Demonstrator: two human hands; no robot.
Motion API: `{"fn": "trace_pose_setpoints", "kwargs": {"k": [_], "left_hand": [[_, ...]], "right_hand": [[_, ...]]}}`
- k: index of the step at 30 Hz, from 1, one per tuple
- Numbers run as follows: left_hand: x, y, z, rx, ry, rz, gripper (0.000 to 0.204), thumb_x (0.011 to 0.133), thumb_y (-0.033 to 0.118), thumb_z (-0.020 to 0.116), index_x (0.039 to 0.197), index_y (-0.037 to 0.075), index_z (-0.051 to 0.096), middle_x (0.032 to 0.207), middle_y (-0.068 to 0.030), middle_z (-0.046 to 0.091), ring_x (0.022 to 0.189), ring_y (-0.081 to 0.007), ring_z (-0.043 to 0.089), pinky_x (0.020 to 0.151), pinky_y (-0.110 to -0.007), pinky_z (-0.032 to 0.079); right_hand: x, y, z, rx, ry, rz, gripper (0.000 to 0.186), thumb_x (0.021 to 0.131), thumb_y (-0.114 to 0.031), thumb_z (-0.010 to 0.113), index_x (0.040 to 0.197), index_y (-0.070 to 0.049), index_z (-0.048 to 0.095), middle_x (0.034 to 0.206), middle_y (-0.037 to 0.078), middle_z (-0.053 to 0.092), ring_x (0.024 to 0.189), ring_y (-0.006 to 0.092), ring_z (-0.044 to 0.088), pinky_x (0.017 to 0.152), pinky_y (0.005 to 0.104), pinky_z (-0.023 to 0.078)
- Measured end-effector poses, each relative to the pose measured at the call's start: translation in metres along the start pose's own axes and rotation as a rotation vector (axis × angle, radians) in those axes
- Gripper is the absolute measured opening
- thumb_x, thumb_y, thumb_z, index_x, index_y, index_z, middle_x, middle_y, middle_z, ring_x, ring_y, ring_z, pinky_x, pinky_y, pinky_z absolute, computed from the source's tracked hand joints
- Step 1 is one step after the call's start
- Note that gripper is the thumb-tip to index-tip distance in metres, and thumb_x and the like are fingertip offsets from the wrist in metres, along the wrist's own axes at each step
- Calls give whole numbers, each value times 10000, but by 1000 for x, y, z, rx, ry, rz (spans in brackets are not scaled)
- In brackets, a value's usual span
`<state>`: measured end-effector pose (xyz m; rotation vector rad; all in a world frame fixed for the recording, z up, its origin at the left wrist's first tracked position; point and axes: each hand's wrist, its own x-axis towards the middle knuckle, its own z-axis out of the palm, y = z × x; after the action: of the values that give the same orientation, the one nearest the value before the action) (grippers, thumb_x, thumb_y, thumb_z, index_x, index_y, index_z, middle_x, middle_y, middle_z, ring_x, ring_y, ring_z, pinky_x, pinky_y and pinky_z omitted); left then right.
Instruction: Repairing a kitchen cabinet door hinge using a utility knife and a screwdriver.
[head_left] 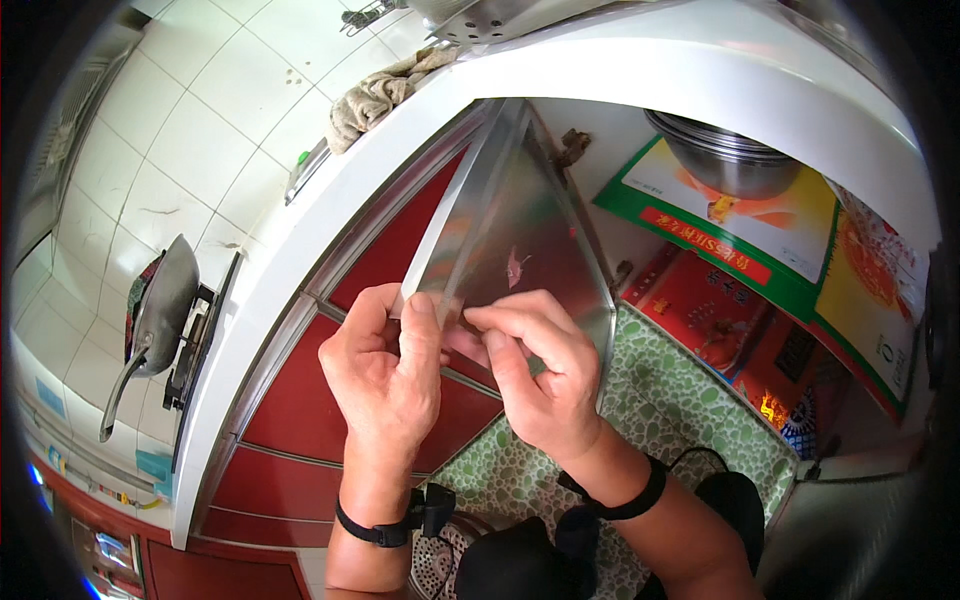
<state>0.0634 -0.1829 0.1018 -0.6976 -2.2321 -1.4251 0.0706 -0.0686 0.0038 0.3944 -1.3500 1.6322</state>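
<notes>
My left hand (385,365) is closed, with thumb and fingertips pinched together at the lower end of a pale strip (436,232). Close beside it, my right hand (545,370) is closed too, its thumb and index finger pinching. Something thin and see-through seems to lie between the fingertips, but its kind cannot be made out. Just behind both hands stands an opened cabinet door (540,220) with a shiny metal inner face and a small pinkish mark. Whether the pale strip belongs to the door's edge I cannot tell.
Right of the door, the open cabinet holds a steel pot (725,155) on a printed box (740,215), above red packages (690,300). A cloth (385,95) lies on the white counter (285,230). Left stands a wok (165,305) on a stove; below, a perforated metal bowl (432,560).
</notes>
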Motion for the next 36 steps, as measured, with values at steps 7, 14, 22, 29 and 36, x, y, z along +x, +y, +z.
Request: {"fn": "trace_pose_setpoints", "kwargs": {"k": [7,14,22,29,36], "left_hand": [[2,17,-5,361,-13,122,233,1025,154,635,891,-36,644,584,-38,599,520,-66,583,496,-248,474],[3,4,4,383,71,251,191,978,102,664,835,-24,650,580,-19,568,503,-58,501,486,-241,417],[1,-1,4,395,82,239,179,955,96,689,823,-19,651,581,-11,541,520,-52,462,492,-245,407],[-2,4,0,296,49,137,156,981,107,672,916,-36,662,644,-8,589,564,-47,502,520,-229,425],[0,-8,-13,3,-153,163,224,964,131,690,1054,-68,644,791,-42,658,683,-73,595,616,-230,482]], "right_hand": [[-38,6,-35,-82,-26,155,182,926,71,591,1040,14,722,977,91,674,675,99,604,568,243,467],[-79,37,-81,-229,-29,305,182,934,43,591,1049,-8,724,977,81,670,691,113,608,580,246,470],[-92,51,-98,-250,6,369,176,932,50,593,1043,5,722,965,83,670,722,111,627,621,239,497],[-97,50,-97,-268,-35,413,171,926,46,596,1030,5,725,921,72,665,691,101,606,610,238,479],[-99,49,-99,-232,-70,455,163,931,36,592,1028,11,721,882,60,652,658,95,579,589,246,459]]}}
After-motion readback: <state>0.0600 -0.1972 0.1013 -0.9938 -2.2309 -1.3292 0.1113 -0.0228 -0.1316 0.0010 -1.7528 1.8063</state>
